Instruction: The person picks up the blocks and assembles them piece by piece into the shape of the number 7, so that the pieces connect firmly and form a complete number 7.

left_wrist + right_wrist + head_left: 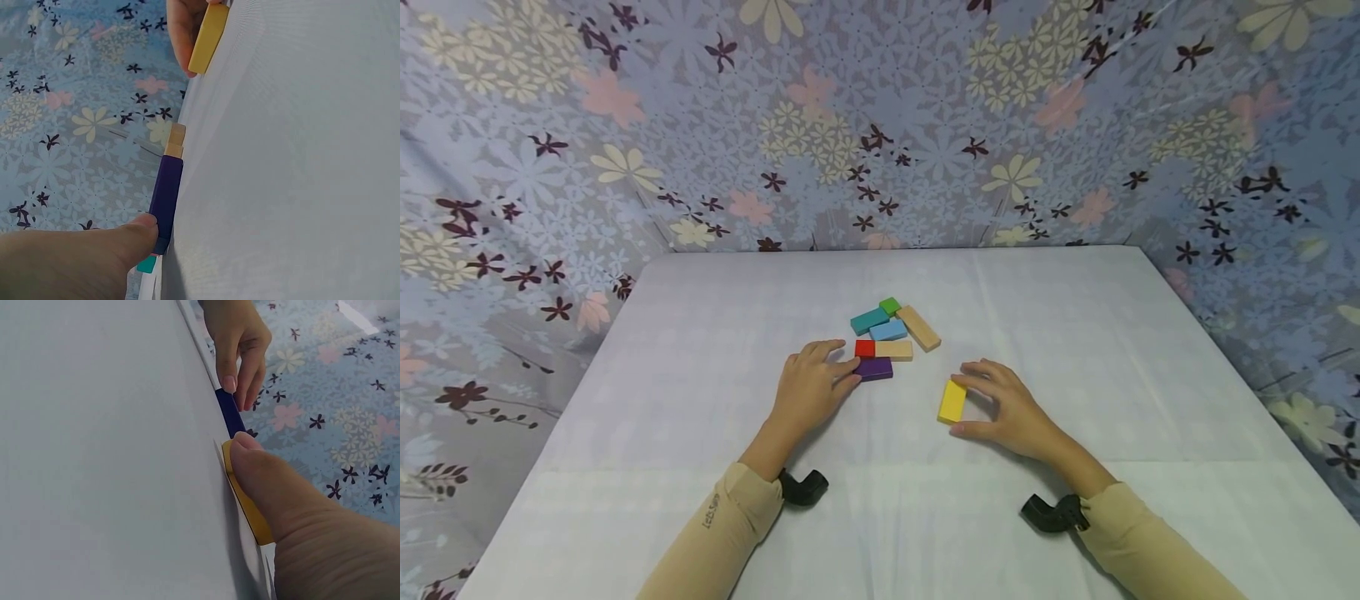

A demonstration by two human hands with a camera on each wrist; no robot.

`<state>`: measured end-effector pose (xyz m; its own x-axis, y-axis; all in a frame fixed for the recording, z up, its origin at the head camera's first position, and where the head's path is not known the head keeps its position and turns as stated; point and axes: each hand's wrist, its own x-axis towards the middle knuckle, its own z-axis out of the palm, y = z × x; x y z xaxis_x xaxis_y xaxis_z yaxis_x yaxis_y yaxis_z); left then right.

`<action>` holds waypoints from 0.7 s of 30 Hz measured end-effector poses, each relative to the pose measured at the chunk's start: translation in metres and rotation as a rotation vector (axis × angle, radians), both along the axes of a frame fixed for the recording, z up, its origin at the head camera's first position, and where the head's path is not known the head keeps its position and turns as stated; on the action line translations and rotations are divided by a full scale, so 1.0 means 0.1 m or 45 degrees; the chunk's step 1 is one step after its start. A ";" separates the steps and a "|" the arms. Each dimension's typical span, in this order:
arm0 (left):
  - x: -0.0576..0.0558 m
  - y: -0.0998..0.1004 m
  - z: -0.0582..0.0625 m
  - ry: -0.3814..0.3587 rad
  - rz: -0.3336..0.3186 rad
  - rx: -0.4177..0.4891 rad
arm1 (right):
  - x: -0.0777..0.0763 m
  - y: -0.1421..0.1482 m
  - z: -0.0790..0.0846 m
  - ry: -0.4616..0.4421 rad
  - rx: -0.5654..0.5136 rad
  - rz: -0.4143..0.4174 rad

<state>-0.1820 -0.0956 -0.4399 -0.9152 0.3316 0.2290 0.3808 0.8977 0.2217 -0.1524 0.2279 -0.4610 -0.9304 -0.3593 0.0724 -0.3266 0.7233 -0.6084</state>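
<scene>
My left hand pinches the left end of a purple block between thumb and forefinger. Just behind that block lie a small red cube and a pale wooden block, set end to end. To the right, my right hand grips a yellow block by its ends, thumb at the near one and fingers at the far one. The right wrist view shows the thumb against the yellow block. In the left wrist view the left thumb presses on the purple block.
Farther back on the white-covered table sit a teal block, a light blue block, a green cube and a slanted wooden block. Floral cloth hangs behind the table.
</scene>
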 end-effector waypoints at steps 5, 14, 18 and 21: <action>0.00 0.01 0.00 -0.022 -0.005 0.012 | 0.01 0.02 0.00 0.007 -0.033 0.008; 0.00 0.02 0.00 -0.022 -0.011 0.016 | 0.01 0.02 0.01 0.036 -0.023 0.017; -0.01 0.02 0.00 -0.029 -0.015 0.030 | 0.01 0.01 0.02 0.044 -0.019 0.022; -0.01 0.03 -0.01 -0.036 -0.023 0.055 | 0.01 0.01 0.02 0.040 -0.020 0.021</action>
